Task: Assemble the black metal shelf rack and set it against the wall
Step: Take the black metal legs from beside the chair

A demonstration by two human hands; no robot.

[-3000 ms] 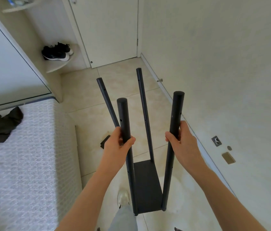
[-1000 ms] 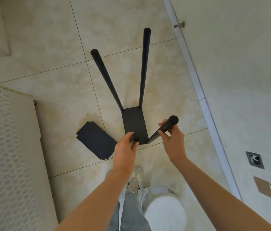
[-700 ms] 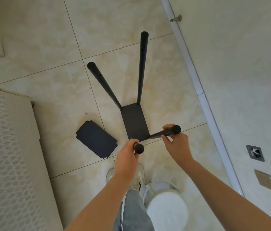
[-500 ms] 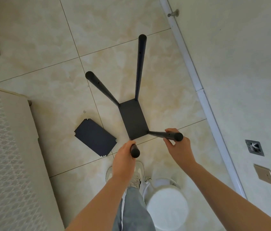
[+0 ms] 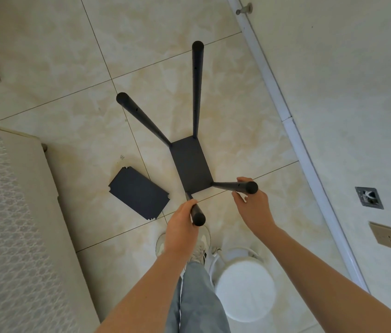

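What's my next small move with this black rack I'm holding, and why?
Probably steady the black metal rack with your right hand and reach your left hand down to the loose flat black notched panel on the tiled floor beside it: only one shelf is fitted.

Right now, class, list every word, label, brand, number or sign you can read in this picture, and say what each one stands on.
None can be read.
The black rack and the loose shelf panel are plain, with no label in view.
The open wall socket and the brass plate show no legible marks.
Any marking on the shoe is too small to read.
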